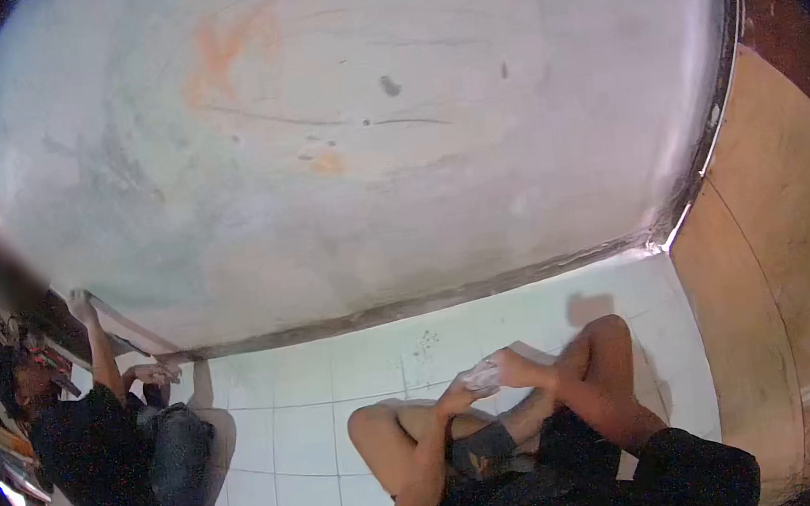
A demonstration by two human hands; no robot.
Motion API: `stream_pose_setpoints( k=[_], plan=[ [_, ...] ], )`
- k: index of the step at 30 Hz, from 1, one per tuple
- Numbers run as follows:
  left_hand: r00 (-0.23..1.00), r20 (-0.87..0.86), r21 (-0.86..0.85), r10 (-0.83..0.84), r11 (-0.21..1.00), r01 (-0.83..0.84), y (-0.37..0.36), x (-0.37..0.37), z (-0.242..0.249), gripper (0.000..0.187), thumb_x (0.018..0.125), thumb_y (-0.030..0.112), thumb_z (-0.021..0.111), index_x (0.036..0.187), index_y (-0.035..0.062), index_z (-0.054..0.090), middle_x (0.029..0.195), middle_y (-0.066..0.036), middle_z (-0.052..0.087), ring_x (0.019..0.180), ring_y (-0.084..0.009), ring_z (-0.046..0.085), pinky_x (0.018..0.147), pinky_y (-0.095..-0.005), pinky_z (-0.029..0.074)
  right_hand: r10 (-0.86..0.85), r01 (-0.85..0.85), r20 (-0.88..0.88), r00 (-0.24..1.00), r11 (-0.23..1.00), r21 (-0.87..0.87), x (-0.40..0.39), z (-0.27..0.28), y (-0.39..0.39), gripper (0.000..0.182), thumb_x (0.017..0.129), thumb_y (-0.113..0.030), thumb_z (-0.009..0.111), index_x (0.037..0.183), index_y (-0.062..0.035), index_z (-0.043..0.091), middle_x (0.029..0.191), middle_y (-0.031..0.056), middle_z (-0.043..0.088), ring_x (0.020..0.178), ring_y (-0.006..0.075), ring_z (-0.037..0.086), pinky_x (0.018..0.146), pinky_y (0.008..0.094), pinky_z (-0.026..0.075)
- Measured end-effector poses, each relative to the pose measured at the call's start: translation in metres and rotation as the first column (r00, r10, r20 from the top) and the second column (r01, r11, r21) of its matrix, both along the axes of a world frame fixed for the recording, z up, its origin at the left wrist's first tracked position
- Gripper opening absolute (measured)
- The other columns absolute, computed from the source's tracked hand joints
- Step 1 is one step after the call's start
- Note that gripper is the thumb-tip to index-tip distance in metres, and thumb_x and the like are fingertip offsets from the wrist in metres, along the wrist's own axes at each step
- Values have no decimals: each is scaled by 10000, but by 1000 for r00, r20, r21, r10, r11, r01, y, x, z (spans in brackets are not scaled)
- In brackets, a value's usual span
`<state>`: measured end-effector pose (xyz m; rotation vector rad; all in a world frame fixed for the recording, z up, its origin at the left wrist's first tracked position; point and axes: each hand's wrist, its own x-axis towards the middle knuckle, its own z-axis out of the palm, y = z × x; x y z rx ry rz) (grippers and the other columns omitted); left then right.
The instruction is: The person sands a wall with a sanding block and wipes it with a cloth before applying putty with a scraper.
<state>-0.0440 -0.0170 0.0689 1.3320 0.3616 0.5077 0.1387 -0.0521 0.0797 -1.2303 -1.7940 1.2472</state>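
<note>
My left hand (456, 396) and my right hand (520, 369) meet in front of my crossed legs. Between them is a small whitish, crumpled-looking piece (482, 376), with the fingers of both hands closed on it. Its kind I cannot tell; it could be thin and pliable, and parts of it are hidden by the fingers. Both hands are above the pale tiled floor (368, 367), a short way from the foot of a large wall (402, 223). Grey smudges, dark scratches and orange stains mark the wall's surface.
At the left, another person (99, 458) in dark clothes sits by the wall, one arm raised to its edge. A dark strip (411, 304) runs along the wall's base. To the right is a tan surface (754, 243) beyond the wall's corner.
</note>
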Motion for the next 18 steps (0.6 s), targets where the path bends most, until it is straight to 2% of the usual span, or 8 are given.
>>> stream_pose_setpoints(
  k=[3, 5, 7, 9, 13, 15, 16, 18],
  plan=[
    [997, -75, 78, 13, 997, -7, 4, -13, -22, 428, 823, 21, 644, 1232, -17, 522, 1126, -43, 599, 993, -151, 570, 884, -280, 471, -146, 148, 21, 989, 979, -142, -12, 87, -26, 303, 831, -228, 643, 994, 27, 653, 975, 161, 663, 915, 231, 616, 833, 338, 478],
    [976, -215, 217, 39, 976, 9, 13, -13, -36, 350, 831, 2, 624, 1175, -26, 571, 1048, -40, 631, 943, -152, 592, 839, -277, 484, -399, 345, 102, 911, 875, 339, -10, 75, -35, 325, 838, -219, 621, 1060, 19, 610, 1105, 208, 603, 1067, 330, 555, 934, 408, 422],
    [956, -284, 268, 78, 964, 1, 9, -11, -36, 331, 833, 7, 620, 1160, -29, 579, 1039, -43, 635, 936, -151, 594, 831, -276, 484, -407, 300, 282, 869, 886, 353, 20, 60, -36, 390, 831, -205, 615, 1153, 5, 547, 1206, 224, 536, 1166, 389, 468, 991, 454, 366],
    [944, -296, 253, 144, 965, -68, 3, -5, -26, 314, 836, 11, 617, 1145, -32, 588, 1031, -46, 639, 928, -150, 596, 822, -275, 484, -539, 514, 29, 842, 817, 261, 60, 56, -38, 334, 832, -212, 618, 1092, -8, 573, 1095, 210, 578, 1065, 355, 527, 933, 426, 405],
    [918, -295, 90, 264, 964, -248, -7, 3, -6, 280, 841, 20, 611, 1114, -38, 606, 1014, -53, 647, 913, -148, 600, 805, -272, 485, -769, 715, -27, 639, 580, 389, 192, 100, -67, 261, 861, -191, 587, 1048, -10, 603, 951, 172, 639, 891, 278, 611, 823, 357, 463],
    [910, -285, 50, 301, 953, -300, -3, 7, 0, 264, 843, 25, 607, 1099, -41, 615, 1005, -56, 652, 906, -147, 602, 797, -270, 485, -846, 784, 39, 532, 509, 354, 233, 126, -103, 284, 865, -238, 577, 1034, -12, 611, 876, 149, 658, 802, 225, 633, 752, 344, 485],
    [908, -278, 69, 314, 949, -307, 1, 13, 2, 257, 844, 27, 606, 1092, -42, 620, 1001, -58, 654, 902, -146, 603, 792, -270, 485, -876, 806, 149, 459, 481, 345, 246, 137, -127, 238, 842, -183, 601, 1003, -8, 614, 881, 175, 654, 812, 266, 636, 755, 364, 491],
    [892, -279, 346, 355, 904, -251, 11, 12, 3, 240, 860, 57, 590, 1072, -48, 625, 1004, -78, 660, 901, -149, 603, 792, -270, 486, -831, 804, 404, 383, 515, 297, 259, 137, -169, 199, 814, -155, 632, 944, -5, 614, 866, 199, 649, 811, 310, 639, 741, 388, 499]
  ],
)
